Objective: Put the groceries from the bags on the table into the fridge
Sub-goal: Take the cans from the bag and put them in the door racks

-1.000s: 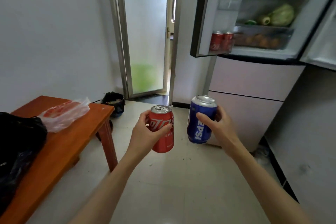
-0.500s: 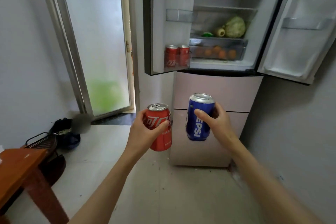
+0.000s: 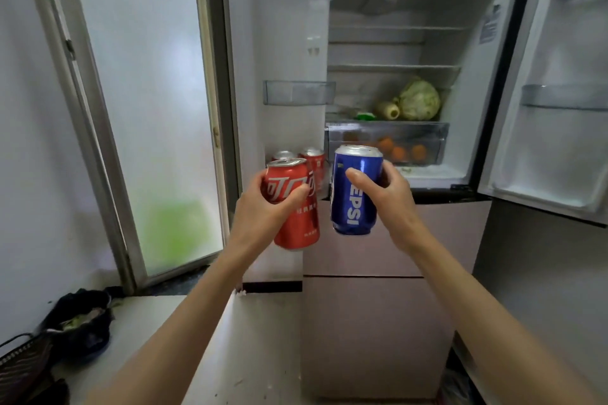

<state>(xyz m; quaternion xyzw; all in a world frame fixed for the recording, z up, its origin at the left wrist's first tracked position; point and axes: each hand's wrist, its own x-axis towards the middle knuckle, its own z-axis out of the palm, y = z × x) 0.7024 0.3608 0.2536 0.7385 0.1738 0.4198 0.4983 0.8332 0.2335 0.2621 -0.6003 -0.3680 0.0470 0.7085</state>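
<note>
2 bare forearms, no sleeves in view, left hand (image 3: 263, 212) and right hand (image 3: 386, 194) bare, no gloves, rings, watch or bands, short plain nails

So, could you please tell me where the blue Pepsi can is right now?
In the head view, the blue Pepsi can is centre frame, gripped by the right hand, beside the red cola can and before the open fridge.

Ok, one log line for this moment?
left hand: holds red can | right hand: holds blue can | fridge: open
</note>
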